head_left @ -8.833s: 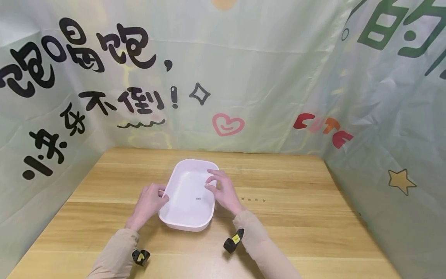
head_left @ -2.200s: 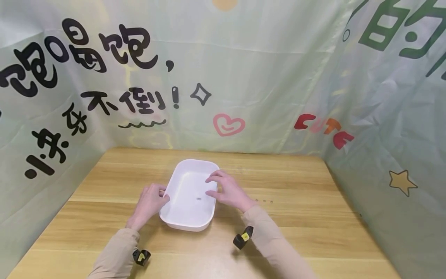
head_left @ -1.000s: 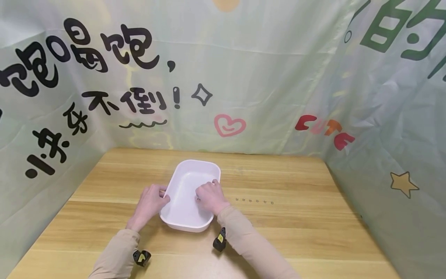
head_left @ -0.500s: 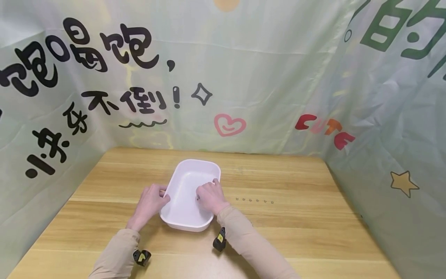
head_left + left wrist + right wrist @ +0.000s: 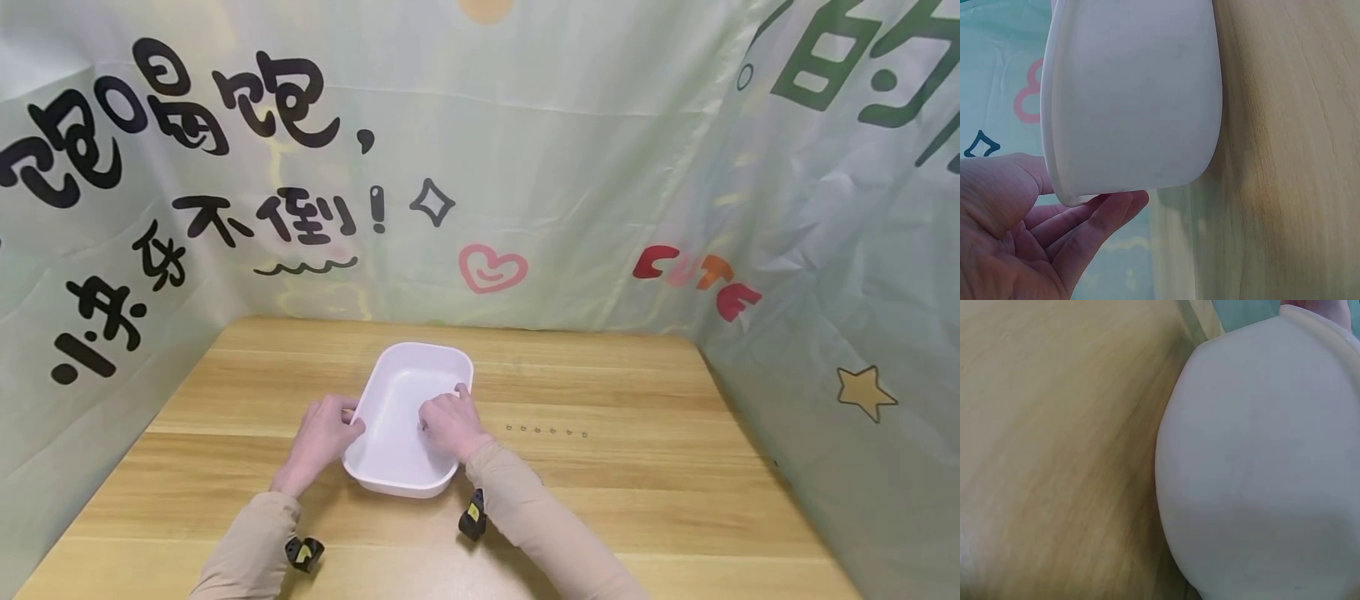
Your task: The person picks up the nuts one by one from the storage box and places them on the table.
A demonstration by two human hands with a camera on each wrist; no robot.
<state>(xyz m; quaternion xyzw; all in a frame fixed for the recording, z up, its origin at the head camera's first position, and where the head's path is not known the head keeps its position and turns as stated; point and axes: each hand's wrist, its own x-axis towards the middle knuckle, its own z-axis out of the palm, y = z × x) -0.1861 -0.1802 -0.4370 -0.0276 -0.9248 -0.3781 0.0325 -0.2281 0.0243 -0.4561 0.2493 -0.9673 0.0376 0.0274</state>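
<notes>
My left hand (image 5: 321, 437) grips the left rim of a white rectangular plastic tub (image 5: 405, 477) with rounded corners. In the left wrist view the thumb lies over the tub's rim (image 5: 1049, 112) and the fingers rest against its outer wall. My right hand (image 5: 453, 425) reaches over the right rim with its fingers bent down towards the tub's floor. Its fingertips are hidden, so I cannot tell what they pinch. A tiny dark spot shows at their left edge. The right wrist view shows the tub's outer wall (image 5: 1260, 456), not the right fingers.
Several tiny dark ring-like pieces (image 5: 537, 430) lie in a row on the wooden table (image 5: 637, 500), right of the tub. A printed cloth (image 5: 570, 167) stands around the back and sides. Each sleeve carries a small black wrist camera (image 5: 472, 517).
My right hand has gone from hovering over the tub's right rim to bent down inside it, covering the tiny pieces seen there. It has barely moved since a second ago. My left hand stays put.
</notes>
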